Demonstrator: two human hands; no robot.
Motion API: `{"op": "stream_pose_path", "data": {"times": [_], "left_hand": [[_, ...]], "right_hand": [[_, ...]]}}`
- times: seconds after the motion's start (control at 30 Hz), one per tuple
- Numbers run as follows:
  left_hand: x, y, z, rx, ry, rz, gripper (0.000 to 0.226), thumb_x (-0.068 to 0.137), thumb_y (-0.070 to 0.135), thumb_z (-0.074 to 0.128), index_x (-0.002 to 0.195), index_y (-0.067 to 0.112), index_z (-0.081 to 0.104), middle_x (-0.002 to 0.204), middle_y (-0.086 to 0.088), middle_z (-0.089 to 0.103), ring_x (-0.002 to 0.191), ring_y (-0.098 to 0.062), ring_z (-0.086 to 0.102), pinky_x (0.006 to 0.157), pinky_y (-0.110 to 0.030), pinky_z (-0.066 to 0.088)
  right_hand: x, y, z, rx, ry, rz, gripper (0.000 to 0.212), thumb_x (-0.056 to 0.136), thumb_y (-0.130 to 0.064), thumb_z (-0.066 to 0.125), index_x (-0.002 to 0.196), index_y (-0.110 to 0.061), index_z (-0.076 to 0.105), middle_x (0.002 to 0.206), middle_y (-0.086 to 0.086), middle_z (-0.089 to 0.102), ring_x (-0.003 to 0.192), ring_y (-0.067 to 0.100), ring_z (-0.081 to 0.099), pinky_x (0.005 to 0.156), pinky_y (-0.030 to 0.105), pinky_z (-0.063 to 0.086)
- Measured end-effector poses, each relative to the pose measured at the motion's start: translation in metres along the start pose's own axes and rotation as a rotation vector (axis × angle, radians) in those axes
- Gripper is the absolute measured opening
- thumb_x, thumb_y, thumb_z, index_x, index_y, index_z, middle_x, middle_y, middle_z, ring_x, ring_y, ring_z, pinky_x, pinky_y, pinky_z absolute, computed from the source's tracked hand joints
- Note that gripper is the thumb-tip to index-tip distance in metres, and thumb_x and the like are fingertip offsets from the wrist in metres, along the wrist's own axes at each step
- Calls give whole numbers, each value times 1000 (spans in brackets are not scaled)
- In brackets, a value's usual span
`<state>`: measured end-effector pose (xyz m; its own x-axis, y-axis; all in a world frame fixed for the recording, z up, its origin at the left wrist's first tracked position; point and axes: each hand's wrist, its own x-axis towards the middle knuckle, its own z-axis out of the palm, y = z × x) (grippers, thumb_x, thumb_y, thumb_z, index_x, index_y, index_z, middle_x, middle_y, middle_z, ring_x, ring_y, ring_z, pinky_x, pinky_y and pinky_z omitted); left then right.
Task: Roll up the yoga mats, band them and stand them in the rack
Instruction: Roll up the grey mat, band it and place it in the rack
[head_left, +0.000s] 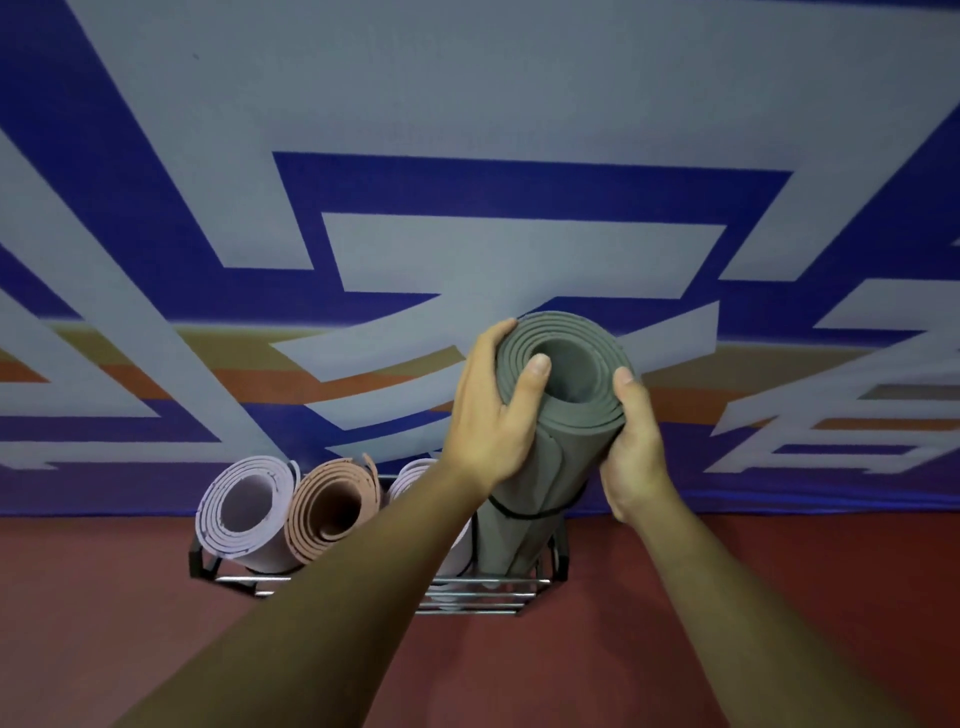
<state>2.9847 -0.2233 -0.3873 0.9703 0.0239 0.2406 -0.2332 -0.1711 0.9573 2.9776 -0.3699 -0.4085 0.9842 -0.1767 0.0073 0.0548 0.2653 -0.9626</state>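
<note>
Both forearms reach forward. The left hand (488, 415) closes its grip round the top of the rolled dark grey foam yoga mat (545, 457), thumb over the rim. The right hand (636, 452) clasps the other side. The mat, tied with a thin black band (524, 514), stands upright at the right end of the metal wire rack (467, 582), beside the lilac rolled mat (244, 504) and the peach rolled mat (332, 509).

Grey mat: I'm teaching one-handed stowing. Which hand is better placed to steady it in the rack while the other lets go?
Probably the left hand: it wraps the top of the grey mat, thumb over the rim. The right hand only grips one side, lower down.
</note>
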Motion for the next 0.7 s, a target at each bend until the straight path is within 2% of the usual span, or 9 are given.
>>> {"op": "stream_pose_path", "data": {"times": [0.47, 0.7], "left_hand": [[-11, -16, -20, -9, 8, -5, 59, 94, 50, 52, 142, 16, 44, 132, 3, 59, 125, -15, 56, 106, -46, 48], [-28, -44, -10, 58, -58, -59, 62, 94, 55, 50, 145, 20, 43, 137, 8, 57, 130, -11, 53, 108, -44, 46]], "right_hand": [[-9, 17, 10, -74, -51, 7, 60, 93, -45, 53, 138, -5, 55, 138, 18, 60, 133, 35, 52, 114, 59, 35], [-25, 42, -8, -103, 9, 40, 52, 92, -42, 53, 135, -14, 57, 136, 9, 62, 131, 27, 55, 114, 58, 37]]}}
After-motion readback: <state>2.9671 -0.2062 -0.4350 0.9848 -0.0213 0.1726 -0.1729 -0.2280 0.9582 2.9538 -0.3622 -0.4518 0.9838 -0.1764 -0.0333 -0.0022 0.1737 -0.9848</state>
